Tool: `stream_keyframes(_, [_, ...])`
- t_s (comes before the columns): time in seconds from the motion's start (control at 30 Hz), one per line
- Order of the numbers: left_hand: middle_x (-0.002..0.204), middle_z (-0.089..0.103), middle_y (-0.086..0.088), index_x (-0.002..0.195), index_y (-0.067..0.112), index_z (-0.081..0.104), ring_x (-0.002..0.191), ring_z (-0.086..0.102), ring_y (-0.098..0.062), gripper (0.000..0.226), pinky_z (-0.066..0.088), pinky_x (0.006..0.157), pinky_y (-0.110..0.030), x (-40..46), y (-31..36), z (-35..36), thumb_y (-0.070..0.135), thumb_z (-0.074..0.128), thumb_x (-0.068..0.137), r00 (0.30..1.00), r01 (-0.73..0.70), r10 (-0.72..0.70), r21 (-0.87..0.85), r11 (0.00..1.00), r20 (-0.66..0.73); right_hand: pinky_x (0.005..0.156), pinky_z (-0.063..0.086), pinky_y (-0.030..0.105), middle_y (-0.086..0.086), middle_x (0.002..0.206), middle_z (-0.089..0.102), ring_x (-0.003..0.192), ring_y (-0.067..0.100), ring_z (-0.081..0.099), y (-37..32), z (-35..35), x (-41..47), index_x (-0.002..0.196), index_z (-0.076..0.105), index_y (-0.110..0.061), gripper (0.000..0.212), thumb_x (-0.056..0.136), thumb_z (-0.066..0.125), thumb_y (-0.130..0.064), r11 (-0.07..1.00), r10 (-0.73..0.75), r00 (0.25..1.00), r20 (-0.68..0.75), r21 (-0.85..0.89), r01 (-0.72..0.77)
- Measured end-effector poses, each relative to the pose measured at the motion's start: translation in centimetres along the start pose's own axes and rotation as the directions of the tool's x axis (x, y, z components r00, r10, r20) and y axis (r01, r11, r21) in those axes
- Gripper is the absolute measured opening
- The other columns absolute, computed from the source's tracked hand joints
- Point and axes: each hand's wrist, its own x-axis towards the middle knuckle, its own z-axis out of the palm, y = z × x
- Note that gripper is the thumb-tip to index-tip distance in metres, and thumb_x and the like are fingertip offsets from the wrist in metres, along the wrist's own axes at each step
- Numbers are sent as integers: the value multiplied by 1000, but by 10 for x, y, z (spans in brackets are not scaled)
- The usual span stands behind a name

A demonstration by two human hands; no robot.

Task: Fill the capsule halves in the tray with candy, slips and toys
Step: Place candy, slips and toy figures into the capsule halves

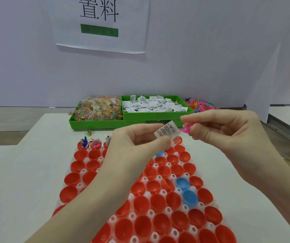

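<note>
A white tray [132, 196] on the table carries several red capsule halves [159, 201] and a few blue ones [189, 198]. Capsule halves in the far left row [84, 143] hold toys, slips and candy. My left hand [137, 139] pinches a white printed slip [166, 131] above the tray's far end. Close to its right, my right hand [224, 130] grips a small pink toy [186, 128] in curled fingers. The slip and the toy nearly touch.
Green bins stand at the back of the table: candy packets [97, 108] on the left, white slips [154, 104] in the middle, and a pile of coloured toys [200, 104] at the right. A loose candy [88, 132] lies before the bins. A white wall with a paper sign stands behind.
</note>
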Motion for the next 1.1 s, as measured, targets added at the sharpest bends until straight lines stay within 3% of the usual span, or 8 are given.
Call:
stream_keyframes(0.3, [62, 71, 6, 84, 18, 72, 59, 66, 0, 24, 46, 56, -6, 11, 10, 8, 1, 75, 68, 975, -179, 173, 36, 983, 140, 57, 44, 6, -15, 64, 68, 59, -4, 61, -3, -4, 13, 81, 72, -21, 17, 67, 68, -12, 994, -5, 999, 43, -104, 10])
stream_keyframes(0.4, [76, 73, 4, 88, 14, 71, 66, 69, -6, 25, 51, 62, -10, 26, 17, 9, -1, 74, 68, 962, -239, 225, 76, 968, 156, 54, 49, 12, -6, 60, 69, 57, 5, 62, -9, -15, 31, 82, 70, -21, 31, 52, 71, -24, 991, 97, 994, 55, -98, -92])
stream_keyframes(0.53, [65, 71, 11, 81, 19, 70, 63, 67, -2, 27, 52, 63, -11, 43, 19, 10, -4, 74, 67, 945, -284, 255, 128, 950, 203, 54, 48, 13, -2, 58, 67, 52, 6, 59, -13, -27, 52, 82, 72, -16, 35, 48, 73, -26, 958, 215, 967, 136, -220, -183])
stream_keyframes(0.63, [58, 67, 15, 83, 24, 68, 60, 64, 2, 33, 49, 62, -8, 55, 15, 10, -6, 73, 68, 936, -299, 250, 184, 936, 246, 64, 53, 18, 6, 73, 72, 68, 14, 65, -9, -31, 61, 83, 74, -13, 23, 61, 78, -14, 924, 277, 946, 167, -318, -214])
stream_keyframes(0.73, [63, 67, 15, 84, 24, 67, 62, 64, 2, 33, 51, 66, -10, 65, 8, 14, -6, 71, 72, 934, -311, 254, 221, 924, 251, 57, 51, 14, 3, 67, 71, 62, 6, 63, -1, -32, 67, 76, 74, -15, 11, 68, 77, -8, 899, 295, 948, 121, -371, -233])
stream_keyframes(0.9, [58, 66, 11, 87, 25, 59, 55, 61, 4, 29, 47, 56, -8, 91, -14, 25, 0, 70, 77, 972, -193, 163, 181, 964, 167, 74, 53, 25, -1, 70, 70, 74, 10, 66, 30, -34, 79, 68, 71, -22, 14, 69, 78, -10, 862, 271, 963, -15, -441, -250])
stream_keyframes(1.0, [56, 65, 14, 91, 24, 59, 56, 61, 5, 25, 48, 57, -6, 107, -34, 33, 3, 69, 80, 985, -68, 45, 138, 988, 167, 69, 51, 18, 0, 72, 70, 66, 4, 63, 56, -39, 83, 69, 68, -21, 17, 76, 72, -6, 857, 319, 947, 18, -432, -281])
stream_keyframes(1.1, [81, 65, 7, 105, 17, 59, 78, 62, -6, 28, 48, 65, -11, 124, -54, 39, 14, 70, 81, 985, -88, 36, 316, 945, 168, 60, 54, 17, 8, 70, 67, 57, 10, 63, 89, -45, 85, 73, 65, -10, 13, 79, 67, 1, 869, 395, 918, 16, -331, -368])
